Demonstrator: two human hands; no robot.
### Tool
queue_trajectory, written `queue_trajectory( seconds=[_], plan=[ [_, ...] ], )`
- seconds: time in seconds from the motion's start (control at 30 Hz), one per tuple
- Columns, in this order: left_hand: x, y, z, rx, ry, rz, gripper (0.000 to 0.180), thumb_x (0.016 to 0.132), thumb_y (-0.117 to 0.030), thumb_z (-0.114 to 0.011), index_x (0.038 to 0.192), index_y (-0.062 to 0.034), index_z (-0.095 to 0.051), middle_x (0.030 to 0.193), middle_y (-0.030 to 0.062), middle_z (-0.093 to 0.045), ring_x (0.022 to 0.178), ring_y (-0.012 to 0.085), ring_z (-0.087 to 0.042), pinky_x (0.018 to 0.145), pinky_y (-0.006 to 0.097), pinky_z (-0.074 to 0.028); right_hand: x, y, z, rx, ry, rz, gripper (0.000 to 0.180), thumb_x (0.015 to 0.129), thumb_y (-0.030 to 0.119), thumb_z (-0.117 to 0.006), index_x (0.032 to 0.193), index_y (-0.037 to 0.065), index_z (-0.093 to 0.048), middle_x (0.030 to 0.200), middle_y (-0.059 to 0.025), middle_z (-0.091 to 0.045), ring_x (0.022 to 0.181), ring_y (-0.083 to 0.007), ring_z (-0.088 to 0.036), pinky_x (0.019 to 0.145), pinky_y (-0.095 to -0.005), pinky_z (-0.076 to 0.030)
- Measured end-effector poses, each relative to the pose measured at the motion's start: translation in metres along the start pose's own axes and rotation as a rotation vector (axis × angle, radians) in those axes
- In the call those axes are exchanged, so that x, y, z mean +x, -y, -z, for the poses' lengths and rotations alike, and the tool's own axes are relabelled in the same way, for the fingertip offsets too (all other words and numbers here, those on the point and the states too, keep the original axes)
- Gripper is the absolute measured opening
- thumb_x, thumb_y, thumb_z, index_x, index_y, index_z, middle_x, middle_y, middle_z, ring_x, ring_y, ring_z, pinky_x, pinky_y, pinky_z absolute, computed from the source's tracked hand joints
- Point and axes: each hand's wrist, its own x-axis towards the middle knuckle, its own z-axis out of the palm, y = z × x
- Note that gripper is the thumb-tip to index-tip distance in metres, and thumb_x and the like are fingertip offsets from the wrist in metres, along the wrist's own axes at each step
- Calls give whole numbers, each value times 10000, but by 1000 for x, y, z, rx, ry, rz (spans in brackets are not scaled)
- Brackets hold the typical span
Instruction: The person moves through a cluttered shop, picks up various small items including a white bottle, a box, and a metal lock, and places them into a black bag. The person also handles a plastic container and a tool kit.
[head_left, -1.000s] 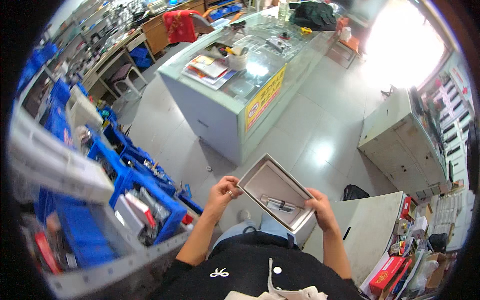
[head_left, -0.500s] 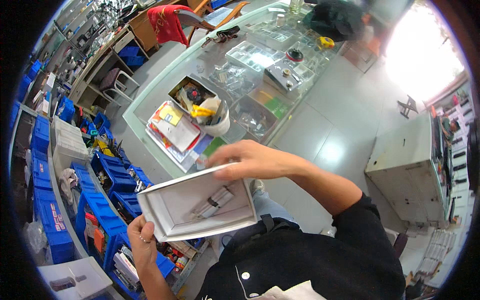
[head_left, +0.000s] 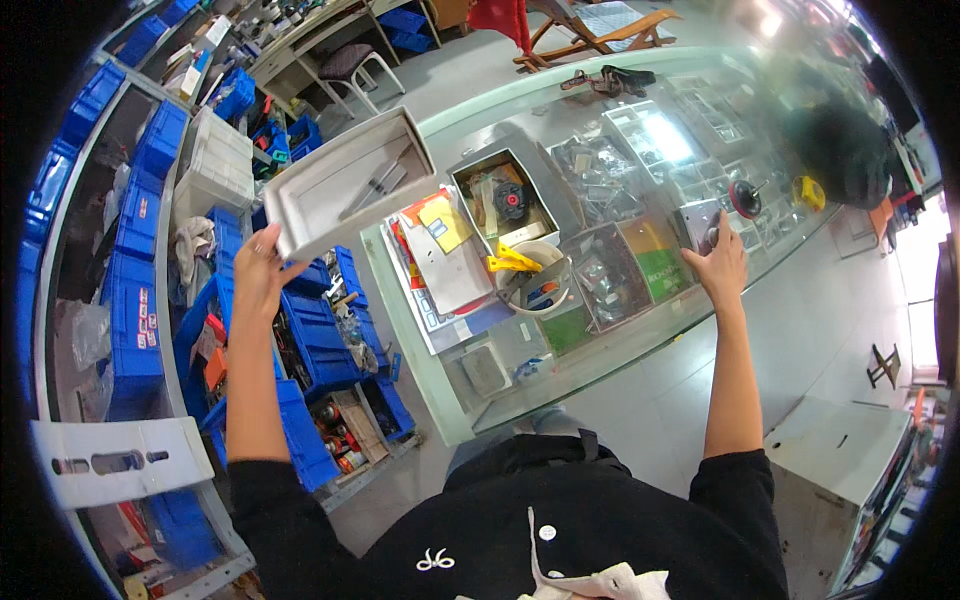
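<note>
White box (head_left: 350, 222), pinched only at its left end by the left hand (head_left: 258, 268), may tip, spilling its cylinder (head_left: 378, 186); right hand (head_left: 722, 262), spread, meets grey block (head_left: 697, 222).

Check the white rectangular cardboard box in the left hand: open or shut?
Open: no lid covers the white rectangular cardboard box, and a silver, elongated metal part shows inside.

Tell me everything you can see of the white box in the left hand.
The white box is rectangular, lidless and cardboard-looking, with low walls. The left hand grips its near left corner, holding it tilted, open side toward the camera. Inside lies a slim, metallic-looking piece. Whether the box touches the papers beside it is unclear.
</note>
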Motion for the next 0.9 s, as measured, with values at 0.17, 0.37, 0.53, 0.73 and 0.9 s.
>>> queue_trajectory(
  seconds=[0.17, 0.37, 0.53, 0.73, 0.9],
  plan=[
    [99, 50, -19, -68, 37, 116, 236, 836, -259, -644, 968, -72, -589, 930, 64, -602, 831, 239, -588, 714, 473, -538, -25, 17, 34, 439, 35, -136, 839, 615, 322, -719, 1336, 65, -375, 1084, -134, -565, 990, -281, -548, 830, -361, -447],
    [150, 114, -23, -48, 87, 212, 388, 827, -285, -645, 1104, -41, -524, 1137, 103, -491, 981, 312, -534, 741, 467, -531, -116, 35, 125, 943, -28, -334, 896, 649, 220, -761, 1376, 15, -279, 1120, -134, -540, 1001, -215, -543, 867, -338, -442],
    [175, 148, 11, -30, 274, 247, 325, 830, -242, -628, 1087, -61, -545, 1088, 88, -548, 948, 270, -570, 763, 436, -491, -183, 70, 165, 767, -303, -343, 957, 613, 267, -809, 1387, 76, -279, 1232, -154, -474, 1090, -270, -512, 921, -377, -432],
    [137, 66, 4, 184, -4, -351, 312, 882, -335, -591, 795, -36, -567, 872, 55, -643, 662, 105, -524, 597, 225, -434, -248, 106, 190, 284, -531, -266, 1004, 556, 222, -836, 1379, 53, -285, 1195, -145, -479, 1068, -256, -516, 869, -363, -466],
    [-56, -35, -107, 168, 745, -853, 421, 969, -339, -376, 1056, 12, -591, 1045, 143, -602, 986, 206, -580, 858, 313, -462, -291, 108, 204, 218, -640, -183, 1050, 541, 189, -854, 1390, 35, -256, 1185, -150, -486, 1044, -249, -519, 864, -349, -459]
  ],
)
